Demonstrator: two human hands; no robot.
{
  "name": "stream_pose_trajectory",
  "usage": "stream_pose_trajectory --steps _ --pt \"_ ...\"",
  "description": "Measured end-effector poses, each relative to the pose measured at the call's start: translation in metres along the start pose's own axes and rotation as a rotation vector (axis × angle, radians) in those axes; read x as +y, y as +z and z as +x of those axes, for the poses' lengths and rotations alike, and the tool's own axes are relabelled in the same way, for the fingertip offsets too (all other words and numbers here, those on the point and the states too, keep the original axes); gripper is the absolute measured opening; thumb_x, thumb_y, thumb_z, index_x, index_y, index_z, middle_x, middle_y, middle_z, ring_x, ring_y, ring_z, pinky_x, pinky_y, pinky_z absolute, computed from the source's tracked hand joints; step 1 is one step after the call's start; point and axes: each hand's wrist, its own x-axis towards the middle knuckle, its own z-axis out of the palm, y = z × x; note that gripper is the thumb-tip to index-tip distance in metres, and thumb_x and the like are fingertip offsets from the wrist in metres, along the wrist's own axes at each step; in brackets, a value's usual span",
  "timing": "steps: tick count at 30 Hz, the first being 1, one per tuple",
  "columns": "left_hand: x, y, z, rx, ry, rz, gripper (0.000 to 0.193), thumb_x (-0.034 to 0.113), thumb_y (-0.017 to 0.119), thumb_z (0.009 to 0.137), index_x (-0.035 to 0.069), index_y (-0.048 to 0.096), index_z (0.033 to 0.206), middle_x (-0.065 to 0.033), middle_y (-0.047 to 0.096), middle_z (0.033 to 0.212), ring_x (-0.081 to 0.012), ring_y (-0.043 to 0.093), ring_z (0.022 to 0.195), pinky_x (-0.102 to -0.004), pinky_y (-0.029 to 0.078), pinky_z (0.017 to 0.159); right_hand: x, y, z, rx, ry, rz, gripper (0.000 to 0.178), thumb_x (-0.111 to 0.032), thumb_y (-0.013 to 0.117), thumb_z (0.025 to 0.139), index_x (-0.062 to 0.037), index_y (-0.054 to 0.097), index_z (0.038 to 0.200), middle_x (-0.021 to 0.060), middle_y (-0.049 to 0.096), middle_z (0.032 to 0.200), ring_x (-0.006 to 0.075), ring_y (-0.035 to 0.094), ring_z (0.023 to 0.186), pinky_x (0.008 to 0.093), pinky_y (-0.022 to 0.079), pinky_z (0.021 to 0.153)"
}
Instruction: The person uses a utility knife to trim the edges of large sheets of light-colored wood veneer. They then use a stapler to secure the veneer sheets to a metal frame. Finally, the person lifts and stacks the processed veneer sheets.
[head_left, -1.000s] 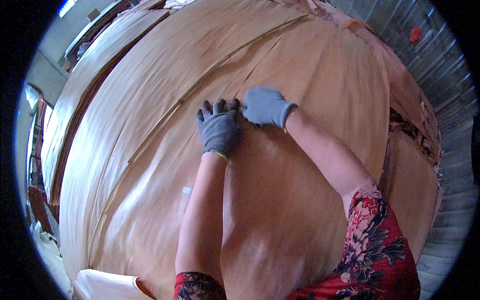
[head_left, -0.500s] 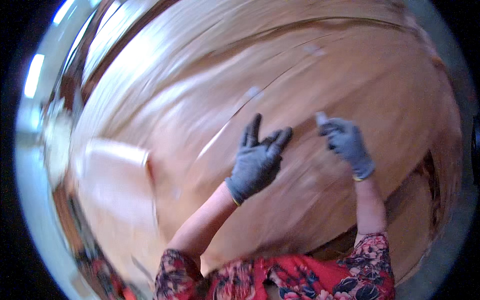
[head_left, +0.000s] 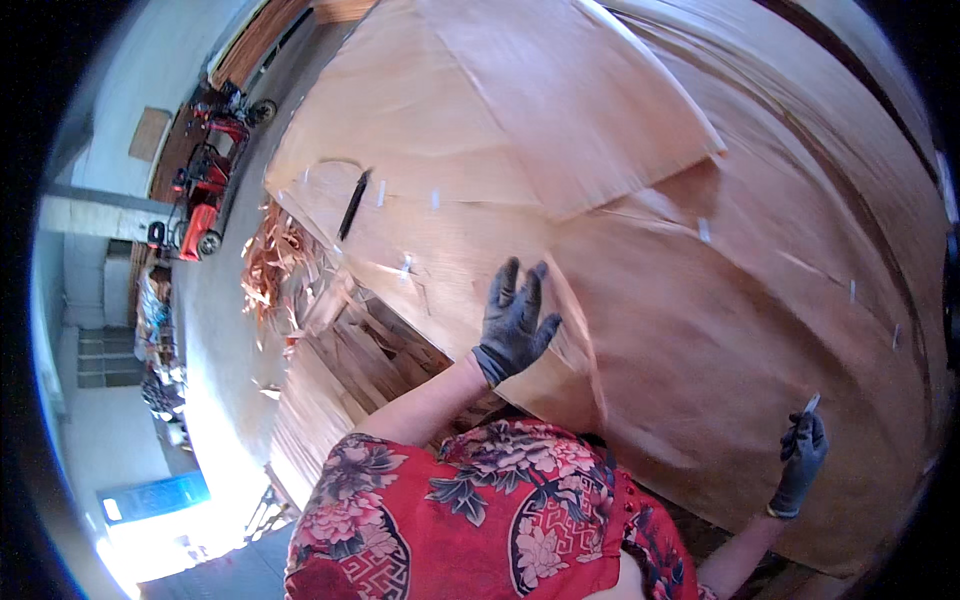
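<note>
Wide, thin tan wood veneer sheets spread in front of me, one over another. My left hand, in a grey glove, lies on or just above the veneer with its fingers spread. It is beside a curled, raised sheet edge. Far to the right, my gloved right hand is closed on a small whitish piece that sticks up past the fingers; its exact kind is unclear. Short white tape strips are stuck to the veneer in several places. A long, thin black tool lies on the sheet left of centre.
A loose veneer piece lies on top at the far side. Left of the stack are veneer scraps on the floor and torn strips below the sheet edge. A red three-wheeled vehicle stands by the wall.
The view has swung left, showing the floor and vehicle. My right hand is now farther right and lower, still with the whitish piece. The left hand stays spread over the veneer.
</note>
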Motion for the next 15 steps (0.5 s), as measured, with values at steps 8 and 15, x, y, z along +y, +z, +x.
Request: stream_pose_trajectory --steps 8,15 --pt "-0.053 0.02 -0.034 0.079 -0.203 -0.122 0.076 0.035 0.061 0.076 -0.002 0.029 0.134 -0.0186 0.028 0.14 -0.0417 0.016 0.132 -0.0488 0.016 0.107 -0.089 0.123 -0.064 -0.175 0.0 -0.035 0.023 -0.023 0.051 0.091 -0.0024 0.059 0.083 -0.0004 0.049 0.057 0.006 0.042 0.046 0.0204 0.031 0.041" --pt "-0.157 -0.033 -0.065 0.404 -0.399 0.027 0.08 0.032 0.057 0.079 0.002 0.015 0.14 -0.0173 0.026 0.142 -0.0445 0.019 0.129 -0.052 0.018 0.106 -0.12 0.209 -0.103 -0.366 -0.026 -0.157 0.026 -0.023 0.051 0.092 -0.0015 0.06 0.081 0.0007 0.05 0.056 0.0068 0.043 0.045 0.0213 0.031 0.041"
